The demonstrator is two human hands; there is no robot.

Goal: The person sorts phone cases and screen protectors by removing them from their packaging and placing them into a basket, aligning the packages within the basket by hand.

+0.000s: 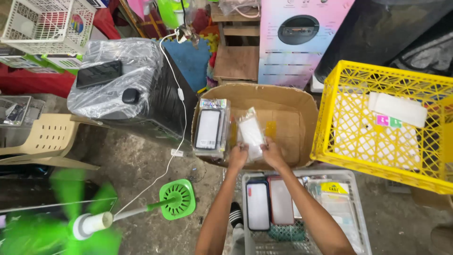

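Both hands are up over the cardboard box (288, 101) rn. Left hand (238, 156) and right hand (272, 152) each pinch the bottom edge of a clear plastic packet (250, 133), fingers curled on it, one per side. The packet sits upright-ish above the box's near wall, w/ a bit of yellow showing inside the box just right of it.

Left of the packet, a stack of phone cases in plastic wrap (209, 128) leans in the box's left corner, really close to the left hand but not touching afaict.

Below the forearms there's a grey basket (355, 208) w/ a dark blue phone case (257, 206) and a red-rimmed phone case (281, 202) side by side, plus more wrapped packs to the right. Big yellow crate (330, 118) right next to the box on the right, white packs inside.

Other stuff: green fan (61, 226) bottom left, blades blurred, its white cord (177, 118) running up past the box's left side. Plastic-wrapped black box (118, 80) w/ a phone on top, beige chair (45, 139) at far left, white basket (45, 23) top left. Nothing sits betw the hands and the packet.
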